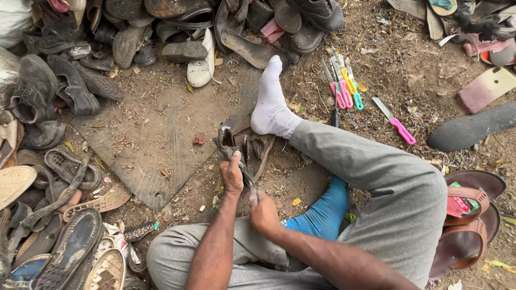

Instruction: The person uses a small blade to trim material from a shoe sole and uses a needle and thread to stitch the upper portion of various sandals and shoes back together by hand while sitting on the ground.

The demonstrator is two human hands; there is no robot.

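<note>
Dirt ground [408,59] amid shoe heaps [70,70]

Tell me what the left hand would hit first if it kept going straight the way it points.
The left hand points up the picture along the worn shoe it grips. Past that, probably the flat mat, though depth is unclear.

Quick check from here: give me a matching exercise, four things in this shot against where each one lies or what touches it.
Things:
1. worn shoe piece
2. pink-handled knife
3. white sneaker
4. brown sandals

Places:
A. alone on the dirt, right of the bunch of knives
B. gripped by the left hand, under the white-socked foot
C. by the bent knee at the right edge
D. at the edge of the shoe pile at the top

Pairs: 1-B, 2-A, 3-D, 4-C
</note>
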